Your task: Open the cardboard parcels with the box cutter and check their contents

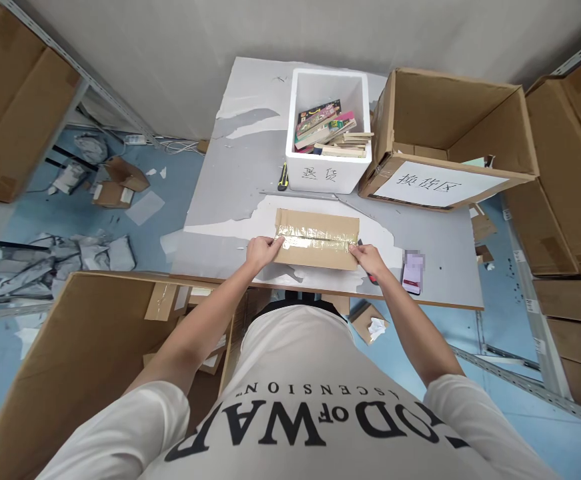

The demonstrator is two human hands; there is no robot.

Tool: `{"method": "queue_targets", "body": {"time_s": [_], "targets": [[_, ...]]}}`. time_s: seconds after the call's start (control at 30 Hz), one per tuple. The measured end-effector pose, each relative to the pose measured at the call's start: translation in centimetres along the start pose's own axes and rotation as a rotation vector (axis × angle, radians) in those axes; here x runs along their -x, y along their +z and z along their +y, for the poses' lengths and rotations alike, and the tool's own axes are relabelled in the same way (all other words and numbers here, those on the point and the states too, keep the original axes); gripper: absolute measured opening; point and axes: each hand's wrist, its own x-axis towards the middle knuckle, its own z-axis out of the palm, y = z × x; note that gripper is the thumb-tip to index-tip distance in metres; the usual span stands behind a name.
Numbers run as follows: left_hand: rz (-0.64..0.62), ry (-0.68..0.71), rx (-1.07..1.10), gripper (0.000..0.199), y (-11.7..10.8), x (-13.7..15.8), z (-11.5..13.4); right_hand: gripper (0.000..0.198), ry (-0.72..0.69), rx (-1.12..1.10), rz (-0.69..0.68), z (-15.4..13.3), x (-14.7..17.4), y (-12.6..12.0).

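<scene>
- Head view, progress: the carton [320, 257] is lying on the bench [435, 250] in front of you, clear tape [315, 233] running along its top seam.
- Flaps are lying flat, no contents showing; work on this carton is looking early, its closed top and unseen inside remaining. Can't tell if the tape is cut.
- Yellow-black cutter [283, 177] is lying beside the white bin [327, 183], in neither hand.
- Fingers, left hand [263, 253]: closing round the carton's left end, thumb on top, gap just carton-edge wide.
- Fingers, right hand [367, 259]: gripping the right end likewise, thumb on top; undersides are hiding from view.
</scene>
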Motion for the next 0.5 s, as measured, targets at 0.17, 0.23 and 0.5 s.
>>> {"method": "queue_targets", "body": {"time_s": [0.17, 0.23, 0.5], "targets": [[0.016, 0.022, 0.032, 0.057, 0.3, -0.1, -0.4, 0.062, -0.014, -0.019, 0.027, 0.0, 0.3, 0.2], [0.026, 0.02, 0.042, 0.056, 0.4, 0.0, -0.5, 0.062, -0.012, -0.021, 0.06, -0.2, 0.7, 0.3], [0.036, -0.031, 0.131, 0.057, 0.6, 0.2, -1.0, 0.063, -0.021, -0.077, 0.151, 0.0, 1.6, 1.1]]}}
